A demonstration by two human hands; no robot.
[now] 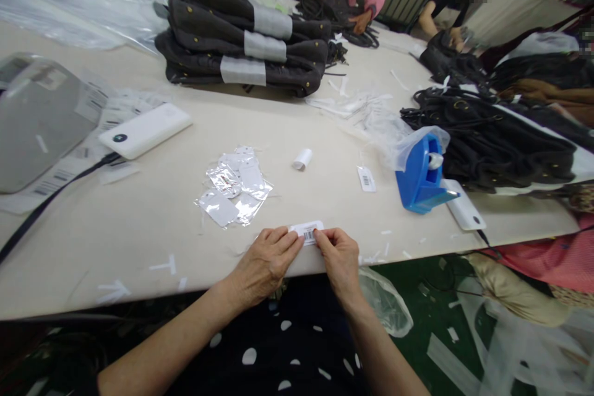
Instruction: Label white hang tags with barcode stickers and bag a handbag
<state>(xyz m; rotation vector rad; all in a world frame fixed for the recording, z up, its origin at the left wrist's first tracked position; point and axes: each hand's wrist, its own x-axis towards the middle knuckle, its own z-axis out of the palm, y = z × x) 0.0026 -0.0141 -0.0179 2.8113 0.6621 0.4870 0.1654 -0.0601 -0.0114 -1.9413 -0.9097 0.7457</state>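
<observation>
At the table's near edge, both my hands pinch a small white barcode tag (307, 230). My left hand (266, 260) grips its left end with curled fingers, and my right hand (338, 255) grips its right end with fingertips pressed on it. Just beyond lies a heap of small clear plastic sleeves with white tags (234, 189). A small white label roll (302, 158) and a single barcode tag (366, 179) lie farther out on the beige table (139, 229).
A blue tape dispenser (420, 180) stands to the right, beside a white power bank (464, 209). Another white power bank (146, 129) with a cable lies left. Stacked dark bags (241, 37) sit at the back, black straps (482, 136) right. Two other people work across the table.
</observation>
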